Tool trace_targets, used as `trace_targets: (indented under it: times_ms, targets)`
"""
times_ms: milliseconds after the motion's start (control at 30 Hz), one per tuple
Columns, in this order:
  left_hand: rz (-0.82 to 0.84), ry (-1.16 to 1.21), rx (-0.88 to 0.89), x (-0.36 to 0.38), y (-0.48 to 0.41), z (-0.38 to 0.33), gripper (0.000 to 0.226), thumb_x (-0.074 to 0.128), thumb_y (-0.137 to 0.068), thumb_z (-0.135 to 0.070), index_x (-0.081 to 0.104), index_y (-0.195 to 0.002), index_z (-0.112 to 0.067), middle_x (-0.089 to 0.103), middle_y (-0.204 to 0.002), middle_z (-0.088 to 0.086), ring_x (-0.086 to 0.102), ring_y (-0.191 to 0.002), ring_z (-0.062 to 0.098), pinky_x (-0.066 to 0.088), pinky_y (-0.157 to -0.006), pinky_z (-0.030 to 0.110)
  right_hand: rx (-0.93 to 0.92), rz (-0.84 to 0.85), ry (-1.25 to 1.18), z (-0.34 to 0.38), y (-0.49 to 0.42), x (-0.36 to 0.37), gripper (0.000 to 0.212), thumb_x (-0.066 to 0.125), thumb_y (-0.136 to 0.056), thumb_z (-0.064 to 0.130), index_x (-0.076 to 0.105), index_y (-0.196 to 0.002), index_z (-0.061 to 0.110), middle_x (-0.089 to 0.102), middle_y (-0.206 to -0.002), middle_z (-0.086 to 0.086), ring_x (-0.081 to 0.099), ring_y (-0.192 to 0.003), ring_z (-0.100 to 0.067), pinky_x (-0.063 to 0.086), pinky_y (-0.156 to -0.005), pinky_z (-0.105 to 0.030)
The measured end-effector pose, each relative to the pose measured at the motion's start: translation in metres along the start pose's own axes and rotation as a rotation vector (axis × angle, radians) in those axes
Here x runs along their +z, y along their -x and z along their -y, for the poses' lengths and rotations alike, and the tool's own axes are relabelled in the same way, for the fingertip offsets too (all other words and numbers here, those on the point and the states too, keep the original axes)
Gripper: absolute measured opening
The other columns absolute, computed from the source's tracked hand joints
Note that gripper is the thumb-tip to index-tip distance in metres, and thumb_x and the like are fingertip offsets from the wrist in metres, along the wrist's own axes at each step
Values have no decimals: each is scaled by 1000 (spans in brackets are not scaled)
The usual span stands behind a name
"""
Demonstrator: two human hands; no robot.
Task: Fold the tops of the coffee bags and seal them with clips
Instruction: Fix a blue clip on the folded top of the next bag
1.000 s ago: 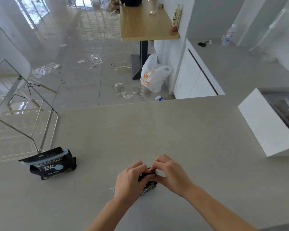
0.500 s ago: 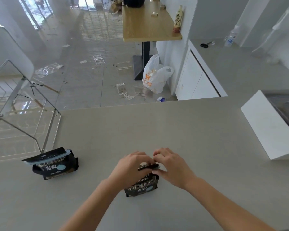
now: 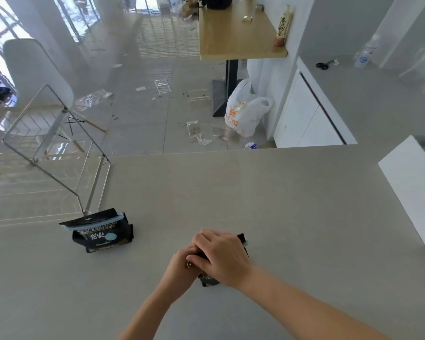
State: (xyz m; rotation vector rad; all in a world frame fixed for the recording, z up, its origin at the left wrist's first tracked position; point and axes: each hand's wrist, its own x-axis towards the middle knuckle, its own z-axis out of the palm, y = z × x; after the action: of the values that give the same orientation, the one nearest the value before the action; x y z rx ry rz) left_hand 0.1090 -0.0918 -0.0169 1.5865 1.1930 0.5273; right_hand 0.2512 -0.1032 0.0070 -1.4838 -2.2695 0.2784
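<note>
Coffee bag [image 3: 207, 280] on the bench [image 3: 280, 204], clamped in curled fingers of left hand [image 3: 179, 268] and right hand [image 3: 221, 256]; clipped bag [image 3: 103, 238] apart.

Floor [image 3: 138, 114]: glossy grey tiles, littered with clear wrappers [image 3: 93, 98].
Windows [image 3: 79, 18]: far left, bright daylight.
Wooden desk [image 3: 231, 38]: on a black post [image 3: 230, 69], against the white wall [image 3: 329, 20].
Cabinet [image 3: 304, 119]: white, right.
Chair [image 3: 35, 69]: white, left.
Table [image 3: 255, 192]: pale grey, matte.

I see left hand [image 3: 179, 268] and right hand [image 3: 221, 256] gripping coffee bag [image 3: 207, 280] near countertop's [image 3: 280, 204] front edge. Second bag [image 3: 103, 238], already clipped, stands toward the left edge.
</note>
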Motion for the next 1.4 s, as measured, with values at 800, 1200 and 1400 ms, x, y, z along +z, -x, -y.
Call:
trace_targets:
  times_ms: [800, 1200, 1400]
  targets:
    - [200, -95, 76, -6, 1, -5, 28, 66, -83, -15, 68, -106, -32, 63, -118, -18, 54, -116, 7, 43, -99, 30, 304, -277, -380, -6, 4, -5, 37, 45, -93, 38, 28, -63, 25, 34, -54, 9, 35, -52, -9, 30, -50, -25]
    - [-163, -538, 227, 54, -10, -54, 13, 72, -74, -30, 64, -83, -34, 59, -79, -15, 55, -79, 9, 31, -58, 16, 785, -178, -831, -55, 41, 9, 32, 37, -94, 32, 59, -90, 10, 55, -74, 5, 54, -69, -7, 46, -67, -23]
    - [-206, -490, 287, 53, -2, -46, 22, 76, -69, -22, 66, -84, -35, 56, -67, -13, 52, -61, 4, 38, -45, 20, 701, -149, -837, -53, 45, 11, 28, 34, -98, 19, 59, -88, 14, 62, -89, -8, 57, -86, -11, 46, -74, -18]
